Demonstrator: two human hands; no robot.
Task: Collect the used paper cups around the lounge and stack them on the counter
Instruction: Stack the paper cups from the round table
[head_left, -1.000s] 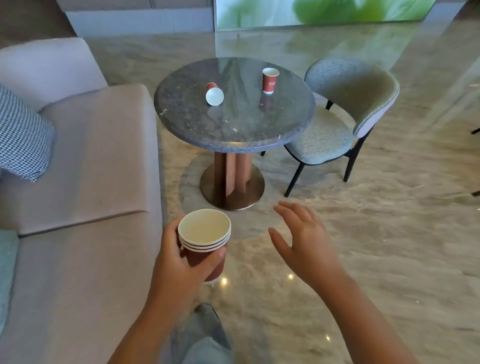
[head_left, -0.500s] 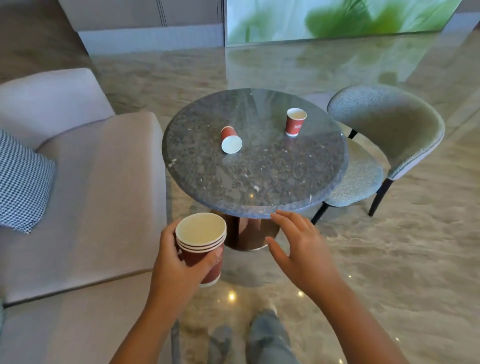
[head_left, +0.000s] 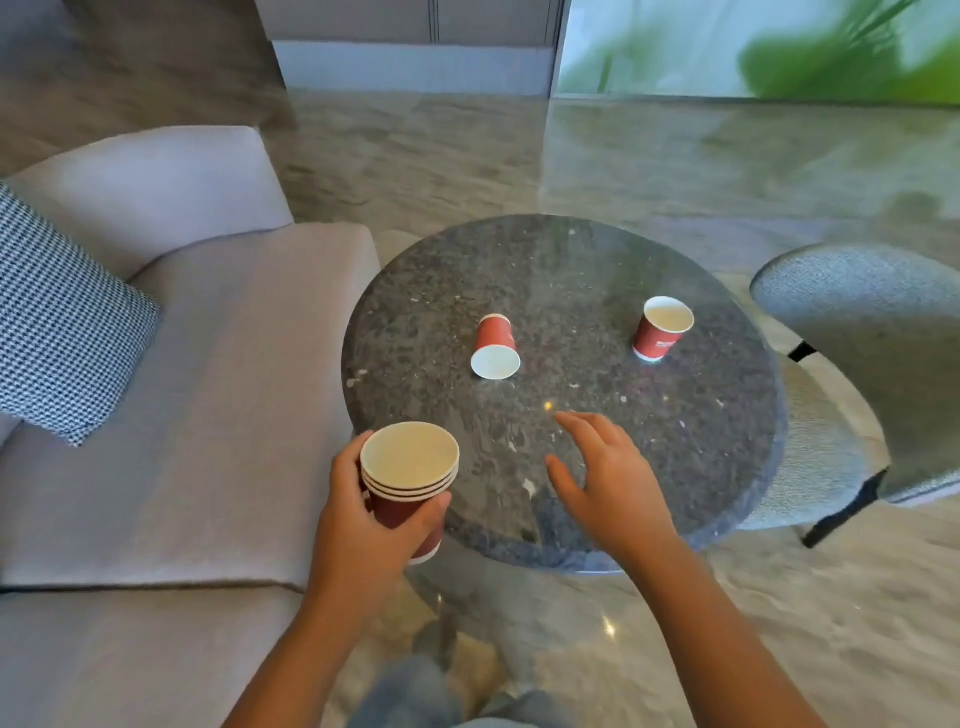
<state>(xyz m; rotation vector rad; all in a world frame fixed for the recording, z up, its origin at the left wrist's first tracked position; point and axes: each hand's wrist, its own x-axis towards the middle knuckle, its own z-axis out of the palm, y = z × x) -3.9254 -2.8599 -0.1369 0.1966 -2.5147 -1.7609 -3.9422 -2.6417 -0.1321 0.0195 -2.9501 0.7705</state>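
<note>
My left hand (head_left: 363, 525) grips a nested stack of three red paper cups (head_left: 410, 467), upright, at the near left edge of the round dark stone table (head_left: 597, 291). A red paper cup lies on its side (head_left: 495, 348) near the table's middle, its white mouth toward me. Another red cup stands upright (head_left: 662, 327) toward the table's right. My right hand (head_left: 605, 478) hovers over the near part of the table with fingers spread and relaxed, holding nothing, short of the tipped cup.
A grey sofa (head_left: 218, 415) with a houndstooth cushion (head_left: 57, 332) runs along the left, close to the table. A grey upholstered chair (head_left: 872, 322) stands at the table's right. Polished marble floor (head_left: 597, 156) extends beyond; my legs show below.
I have stepped up to the table, which now fills the middle of the view. My right hand has moved forward from beside the table's edge to above its top. The left hand's grip is unchanged.
</note>
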